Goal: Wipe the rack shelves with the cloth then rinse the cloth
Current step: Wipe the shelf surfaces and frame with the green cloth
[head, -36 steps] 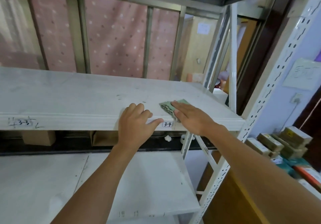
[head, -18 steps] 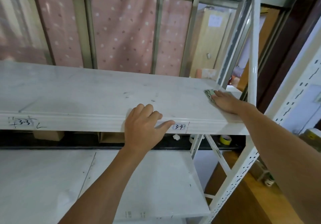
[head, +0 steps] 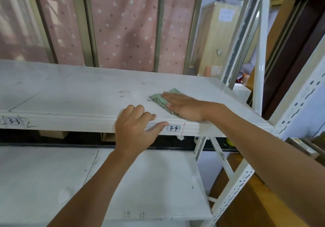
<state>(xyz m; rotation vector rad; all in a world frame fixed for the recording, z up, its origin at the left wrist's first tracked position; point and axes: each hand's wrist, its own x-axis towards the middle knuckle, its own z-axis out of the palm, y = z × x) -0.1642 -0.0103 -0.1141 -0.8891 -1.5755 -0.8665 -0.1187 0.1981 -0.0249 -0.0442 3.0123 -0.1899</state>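
Moved since half a second ago: right hand point(head: 184, 107) and cloth point(head: 157, 97), drawn back from the far right rear corner of the upper shelf point(head: 70, 94) toward its front middle. Right hand: fingers straight and together, palm flat, pressing the folded green cloth onto the shelf top; only the cloth's left and rear edges show past the fingertips. Left hand point(head: 135, 131): fingers curled over the shelf's front edge, thumb laid along the front lip, bracing; thumb tip just beside the label "3-4" point(head: 173, 128). Cloth position: just right of and behind the left hand, near but not touching it. Dark smudges point(head: 123, 93): on the shelf top just left of the cloth. Shelf's long axis: left to right, with most of its length lying to the left of both hands, toward the label "3-3" point(head: 12, 122). Judgement: the next stroke likely runs leftward along that axis and would pass behind the left hand's knuckles. Lower shelf point(head: 52, 182): below, not touched by either hand. Perforated upright point(head: 295, 107): at right.
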